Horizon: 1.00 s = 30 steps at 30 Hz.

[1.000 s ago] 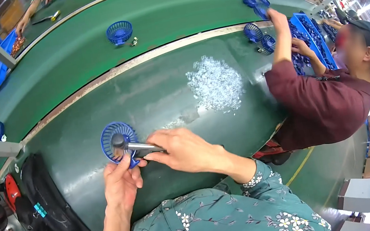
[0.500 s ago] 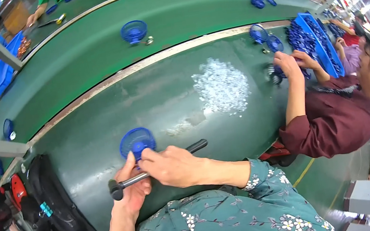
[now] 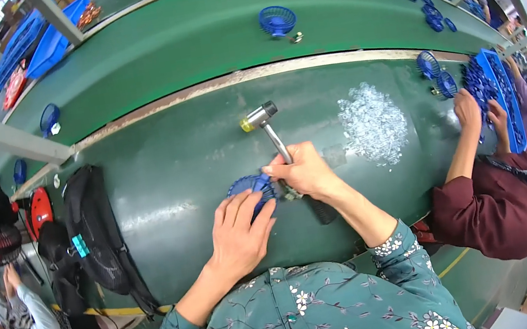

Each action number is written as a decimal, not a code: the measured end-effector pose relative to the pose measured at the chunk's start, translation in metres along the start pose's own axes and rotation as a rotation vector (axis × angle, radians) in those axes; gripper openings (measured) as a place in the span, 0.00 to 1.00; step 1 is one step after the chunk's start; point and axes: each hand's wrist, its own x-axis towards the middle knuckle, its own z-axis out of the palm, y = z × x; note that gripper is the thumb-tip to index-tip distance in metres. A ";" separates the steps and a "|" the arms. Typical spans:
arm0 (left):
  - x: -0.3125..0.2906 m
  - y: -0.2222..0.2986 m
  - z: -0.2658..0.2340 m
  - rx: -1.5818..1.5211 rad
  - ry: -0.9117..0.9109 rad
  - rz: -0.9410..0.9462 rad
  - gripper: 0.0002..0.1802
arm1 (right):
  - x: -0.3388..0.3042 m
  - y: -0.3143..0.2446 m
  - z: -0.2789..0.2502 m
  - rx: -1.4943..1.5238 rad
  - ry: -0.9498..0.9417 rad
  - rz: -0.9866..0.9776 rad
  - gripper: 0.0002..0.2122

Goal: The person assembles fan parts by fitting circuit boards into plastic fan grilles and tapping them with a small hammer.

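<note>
My left hand (image 3: 241, 231) lies over a small blue fan housing (image 3: 239, 186) with a ribbed round cage, its fingers bent across it and holding it against the green worktop. My right hand (image 3: 308, 172) is closed around the metal shaft of a hammer (image 3: 275, 140). The hammer's head, with one yellow and one black face, points away from me, and its black grip sticks out below the hand. The right fingertips and thumb meet the edge of the housing. Small metal parts show beside it, partly hidden by the right hand.
A heap of small clear pieces (image 3: 373, 123) lies right of the hammer. Beyond, a green conveyor (image 3: 190, 52) carries another blue housing (image 3: 277, 20). A black bag (image 3: 95, 225) lies at the left. At the right a co-worker (image 3: 501, 206) handles parts beside a blue bin (image 3: 499, 96).
The housing, earlier tilted up between both hands, is now low under my left hand. The hammer has swung from lying across my hands to pointing away. The whole view has shifted.
</note>
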 end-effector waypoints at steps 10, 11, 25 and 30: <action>-0.007 -0.002 0.008 0.046 0.001 -0.018 0.21 | -0.039 -0.005 -0.019 -0.430 0.156 -0.507 0.17; -0.008 -0.002 0.010 0.037 0.026 -0.015 0.20 | -0.050 -0.010 -0.020 -0.346 0.180 -0.426 0.16; -0.013 -0.007 -0.010 -0.089 -0.013 -0.019 0.18 | -0.077 0.021 -0.049 -0.430 0.558 -0.202 0.11; -0.011 -0.009 -0.018 -0.090 0.062 -0.090 0.25 | -0.063 0.033 -0.085 -0.578 0.744 -0.178 0.10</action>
